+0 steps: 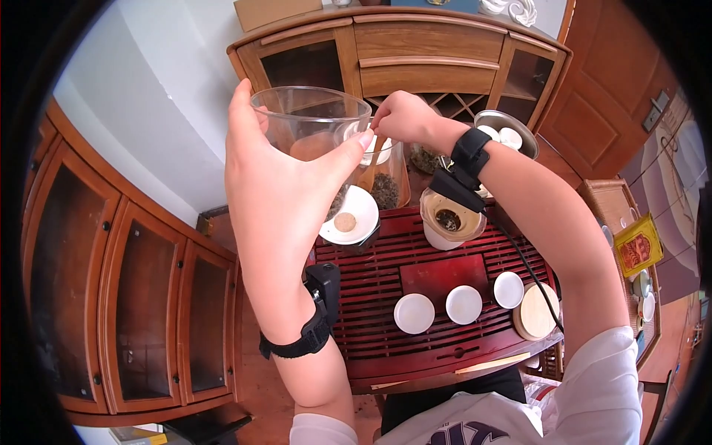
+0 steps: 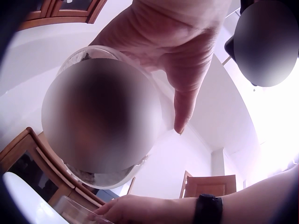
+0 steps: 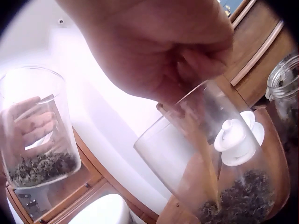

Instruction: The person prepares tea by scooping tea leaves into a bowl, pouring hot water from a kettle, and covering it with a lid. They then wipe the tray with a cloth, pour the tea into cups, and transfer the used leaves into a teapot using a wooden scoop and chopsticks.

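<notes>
My left hand (image 1: 278, 178) holds up a clear glass jar (image 1: 311, 107), its fingers and thumb spread round the sides; dried leaves (image 3: 44, 168) lie at the bottom. To its right, my right hand (image 1: 408, 119) pinches a wooden stick (image 3: 205, 154) that slants down inside a second clear jar (image 3: 159, 154). Its lower end meets the dark dried leaves (image 3: 247, 196) there. In the left wrist view, the held jar (image 2: 105, 182) shows against the left palm (image 2: 163, 42), and a blurred disc covers much of it.
A slatted red tray (image 1: 356, 297) bears three white cups (image 1: 463, 305), a round wooden lid (image 1: 535, 311), a strainer (image 1: 448, 219) with dark leaves and a white dish (image 1: 351, 211). Behind stand a metal bowl (image 1: 523, 126) and a wooden cabinet (image 1: 426, 44). A white lidded cup (image 3: 238, 144) is beyond the second jar.
</notes>
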`<act>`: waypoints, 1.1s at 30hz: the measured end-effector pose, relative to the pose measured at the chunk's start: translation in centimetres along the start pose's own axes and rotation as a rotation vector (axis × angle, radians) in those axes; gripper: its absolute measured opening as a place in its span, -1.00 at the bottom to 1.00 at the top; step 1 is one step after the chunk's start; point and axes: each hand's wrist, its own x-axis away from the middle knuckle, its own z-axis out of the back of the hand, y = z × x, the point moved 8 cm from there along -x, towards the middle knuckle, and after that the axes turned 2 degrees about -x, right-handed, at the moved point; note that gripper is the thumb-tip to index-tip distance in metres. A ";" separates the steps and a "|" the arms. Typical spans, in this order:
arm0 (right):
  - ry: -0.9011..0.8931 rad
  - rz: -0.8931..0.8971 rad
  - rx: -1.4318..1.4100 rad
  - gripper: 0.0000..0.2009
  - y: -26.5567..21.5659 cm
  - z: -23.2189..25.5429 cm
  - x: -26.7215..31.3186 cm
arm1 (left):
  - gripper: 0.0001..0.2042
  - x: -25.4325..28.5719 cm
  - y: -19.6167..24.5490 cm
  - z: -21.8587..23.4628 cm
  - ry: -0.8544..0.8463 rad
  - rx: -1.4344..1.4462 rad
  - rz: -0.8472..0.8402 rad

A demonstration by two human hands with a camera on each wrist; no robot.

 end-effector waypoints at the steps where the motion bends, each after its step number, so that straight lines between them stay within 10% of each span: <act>1: 0.003 0.000 -0.021 -0.79 0.2 0.0 -0.2 | 0.06 0.0 0.0 0.0 0.001 0.014 -0.001; 33: 0.077 -0.364 -0.894 -0.81 9.1 3.7 2.2 | 0.07 0.0 0.0 -0.1 0.006 -0.032 0.008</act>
